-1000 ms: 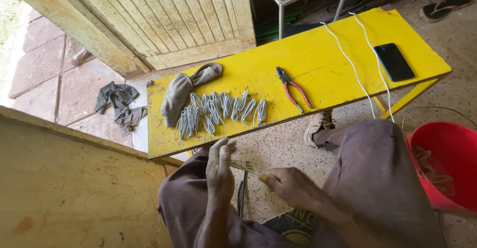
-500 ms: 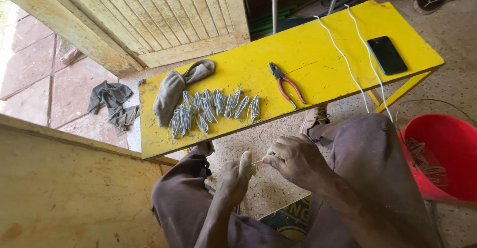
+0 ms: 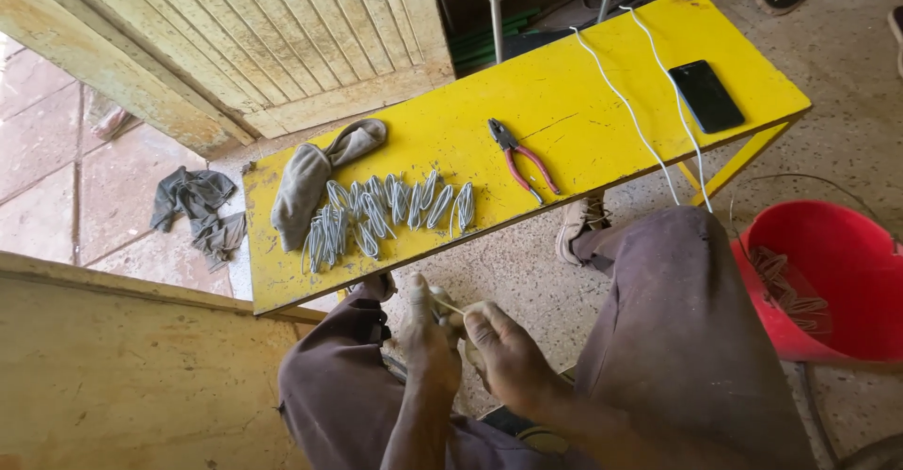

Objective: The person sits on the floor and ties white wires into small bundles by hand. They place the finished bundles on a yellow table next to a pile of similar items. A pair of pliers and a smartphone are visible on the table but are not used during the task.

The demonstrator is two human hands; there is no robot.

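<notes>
Left hand (image 3: 428, 334): raised between the knees, just short of the near edge of the bench (image 3: 564, 94); fingers curled, grip closed on a thin pale strand. Right hand (image 3: 503, 352): pressed against the left, fingers pinching the same strand. Forearms: converge from below, wrists nearly touching.

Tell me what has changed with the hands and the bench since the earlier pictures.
The left hand and right hand, apart a second ago, have closed together between the knees and now pinch a thin pale strand. Which hand grips it is unclear. On the yellow bench, the wire loops, pliers, grey cloth and phone lie as before; so does the red bucket.
</notes>
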